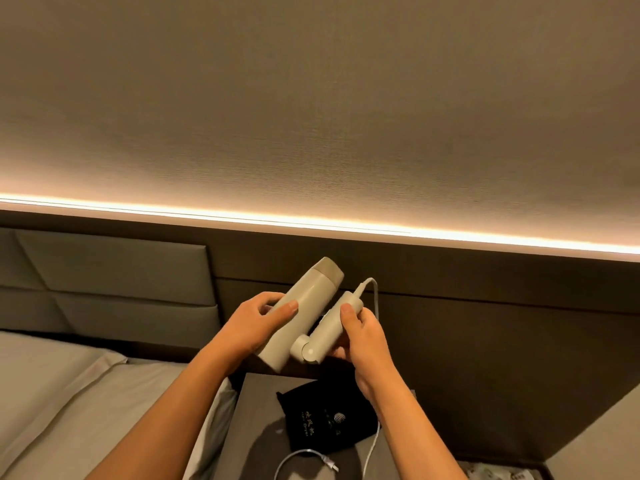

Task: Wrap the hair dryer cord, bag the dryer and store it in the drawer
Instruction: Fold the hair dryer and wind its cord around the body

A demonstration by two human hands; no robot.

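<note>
Head cam, only view here. Person's got the dryer point(304, 306) up in the air w/ both hands, right in front of a dark wall panel point(485, 323). Left hand point(258, 322) is wrapped round the barrel, thumb on top, fingers behind. Right hand point(360, 332) is closed on the handle, thumb pressed near its far end. Handle is folded in at the hinge so it sits almost alongside the barrel, both pointing up and away. Hands are near each other but not touching, dryer between them.

Cord point(374, 296) comes out of the handle tip, loops over and drops behind the right hand, then shows again lower down by the right wrist, running down to the nightstand point(256, 403). It ends in a loose curl w/ the plug point(329, 465) lying on the nightstand top, so not wrapped yet.

Black bag point(322, 420) w/ some pale print lies flat on the nightstand, directly under the hands, apart from the dryer. Can't read the print.

Bed point(69, 393) w/ pale sheets on the left, padded headboard point(114, 282) behind it. Lit LED strip point(311, 221) runs across the wall above the panel.
</note>
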